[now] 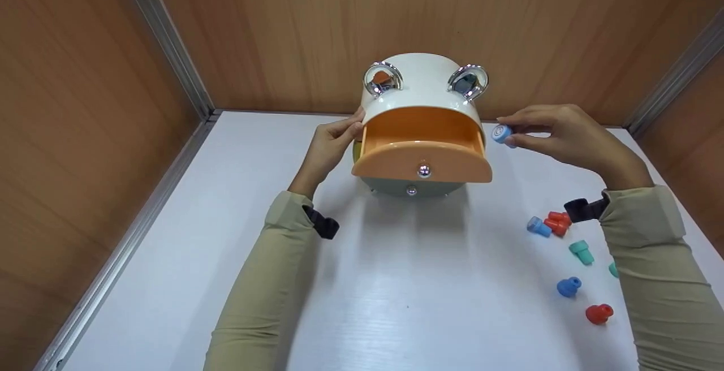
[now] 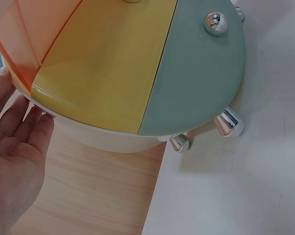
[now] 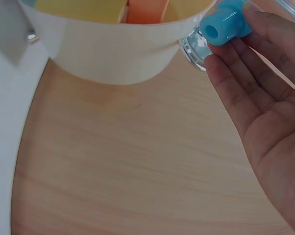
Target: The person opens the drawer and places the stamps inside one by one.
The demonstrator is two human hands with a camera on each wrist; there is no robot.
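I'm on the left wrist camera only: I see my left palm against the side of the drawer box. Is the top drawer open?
Observer: Yes. The orange drawer is pulled out of the white box.
Operator: What is my other hand doing?
Observer: The right hand pinches a light blue piece just right of the drawer.
Operator: Any more pieces around?
Observer: Small blue, red and teal pieces lie on the white table by the right sleeve.

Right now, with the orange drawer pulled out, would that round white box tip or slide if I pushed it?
The box probably slides easily: it stands on small shiny feet on a smooth white table. The open orange drawer hangs forward, so it may tip frontward. The left hand steadies its side.
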